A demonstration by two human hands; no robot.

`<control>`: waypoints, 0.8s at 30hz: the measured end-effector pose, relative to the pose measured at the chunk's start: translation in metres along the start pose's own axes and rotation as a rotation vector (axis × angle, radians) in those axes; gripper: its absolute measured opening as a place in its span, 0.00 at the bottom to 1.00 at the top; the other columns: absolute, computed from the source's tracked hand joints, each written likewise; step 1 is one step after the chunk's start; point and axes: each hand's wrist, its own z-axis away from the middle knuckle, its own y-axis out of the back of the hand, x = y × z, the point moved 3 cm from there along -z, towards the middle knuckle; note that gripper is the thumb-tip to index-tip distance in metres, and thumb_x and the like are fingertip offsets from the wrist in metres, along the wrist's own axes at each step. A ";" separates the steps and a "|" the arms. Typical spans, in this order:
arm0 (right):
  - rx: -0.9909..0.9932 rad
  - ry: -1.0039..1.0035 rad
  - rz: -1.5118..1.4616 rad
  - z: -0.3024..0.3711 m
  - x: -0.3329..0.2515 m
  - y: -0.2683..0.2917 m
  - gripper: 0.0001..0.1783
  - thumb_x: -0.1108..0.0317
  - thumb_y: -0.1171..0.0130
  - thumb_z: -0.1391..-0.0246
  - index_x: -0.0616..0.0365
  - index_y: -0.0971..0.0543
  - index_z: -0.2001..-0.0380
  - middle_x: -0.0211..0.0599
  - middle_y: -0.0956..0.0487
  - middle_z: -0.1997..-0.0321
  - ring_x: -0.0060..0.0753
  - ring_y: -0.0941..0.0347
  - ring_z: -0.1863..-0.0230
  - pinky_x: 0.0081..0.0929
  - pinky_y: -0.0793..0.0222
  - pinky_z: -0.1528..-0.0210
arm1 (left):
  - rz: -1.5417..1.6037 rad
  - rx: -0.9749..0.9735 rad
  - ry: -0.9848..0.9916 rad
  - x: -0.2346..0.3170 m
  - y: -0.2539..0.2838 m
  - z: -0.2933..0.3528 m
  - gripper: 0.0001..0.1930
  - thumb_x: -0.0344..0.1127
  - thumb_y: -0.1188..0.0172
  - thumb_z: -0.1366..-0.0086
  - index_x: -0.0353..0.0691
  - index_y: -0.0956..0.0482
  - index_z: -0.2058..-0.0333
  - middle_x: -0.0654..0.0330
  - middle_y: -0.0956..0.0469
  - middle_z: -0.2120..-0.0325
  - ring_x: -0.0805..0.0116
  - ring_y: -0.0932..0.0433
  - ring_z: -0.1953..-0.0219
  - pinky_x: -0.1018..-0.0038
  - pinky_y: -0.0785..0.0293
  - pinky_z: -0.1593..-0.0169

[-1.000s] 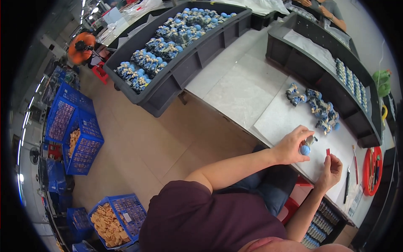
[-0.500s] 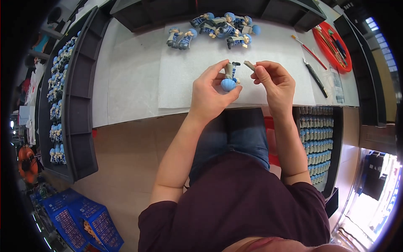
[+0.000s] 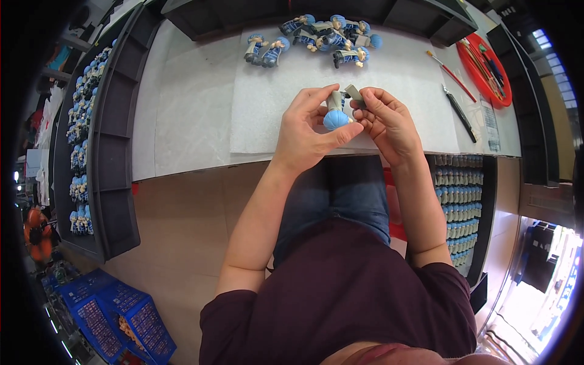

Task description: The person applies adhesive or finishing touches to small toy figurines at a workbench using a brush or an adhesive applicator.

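A small toy figurine (image 3: 335,118) with light-blue hair and a grey-beige back is gripped in my left hand (image 3: 304,125), its head toward me and its legs pointing away. Between the thumb and fingers of my right hand (image 3: 389,121) is a small flat grey-green block (image 3: 353,92), held against or just beside the figurine's legs; I cannot tell whether they touch. Both hands are close together over a white sheet (image 3: 267,115) on the table. Beyond them lies a loose group of similar blue-haired figurines (image 3: 328,36).
At right lie a red-handled brush (image 3: 451,75), a black pen-like knife (image 3: 458,114) and a red tray (image 3: 480,58) of brushes. Black trays stand at left (image 3: 115,164) and at the back (image 3: 389,21). Rows of figurines (image 3: 462,213) fill a low tray by my right arm.
My right hand has moved left, bringing the grey-green block up to the figurine's legs. The left hand keeps its grip, and the figurine has tilted slightly.
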 end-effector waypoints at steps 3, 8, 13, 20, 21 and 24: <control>0.010 -0.025 -0.001 0.001 -0.002 -0.003 0.13 0.67 0.42 0.48 0.64 0.28 0.62 0.40 0.23 0.67 0.24 0.25 0.69 0.15 0.29 0.69 | 0.021 0.020 0.004 -0.004 0.003 -0.001 0.32 0.30 0.30 0.55 0.26 0.33 0.51 0.58 0.33 0.57 0.73 0.28 0.63 0.78 0.27 0.60; 0.018 -0.014 -0.006 -0.001 -0.003 0.000 0.13 0.70 0.40 0.50 0.63 0.27 0.62 0.40 0.23 0.65 0.25 0.25 0.68 0.15 0.29 0.68 | -0.091 0.008 0.003 -0.003 0.002 -0.002 0.33 0.26 0.31 0.55 0.26 0.34 0.50 0.58 0.33 0.57 0.75 0.28 0.63 0.80 0.27 0.60; 0.013 0.112 0.096 0.002 -0.011 -0.003 0.13 0.73 0.39 0.52 0.63 0.27 0.61 0.38 0.23 0.64 0.25 0.26 0.64 0.17 0.31 0.63 | -0.100 -0.021 0.038 -0.003 0.002 0.001 0.33 0.23 0.32 0.56 0.26 0.35 0.49 0.58 0.33 0.56 0.76 0.28 0.63 0.81 0.27 0.60; -0.102 0.452 0.630 0.002 -0.037 -0.010 0.13 0.80 0.42 0.54 0.65 0.25 0.62 0.38 0.23 0.63 0.23 0.27 0.65 0.20 0.30 0.60 | -0.163 -0.035 0.023 -0.001 0.000 0.001 0.33 0.24 0.31 0.57 0.27 0.34 0.49 0.58 0.34 0.56 0.75 0.27 0.63 0.80 0.27 0.60; -0.129 0.526 0.746 0.003 -0.040 -0.016 0.13 0.82 0.42 0.55 0.66 0.25 0.62 0.38 0.23 0.63 0.22 0.26 0.65 0.21 0.30 0.59 | -0.189 -0.040 0.023 -0.001 0.000 0.000 0.33 0.24 0.31 0.57 0.28 0.33 0.50 0.58 0.34 0.55 0.75 0.27 0.63 0.79 0.27 0.59; -0.162 0.592 0.777 0.003 -0.040 -0.027 0.16 0.83 0.40 0.57 0.65 0.25 0.60 0.37 0.24 0.65 0.22 0.26 0.67 0.20 0.28 0.60 | -0.182 -0.031 -0.016 -0.003 0.001 -0.001 0.34 0.30 0.29 0.58 0.28 0.32 0.51 0.56 0.32 0.56 0.73 0.26 0.64 0.78 0.27 0.62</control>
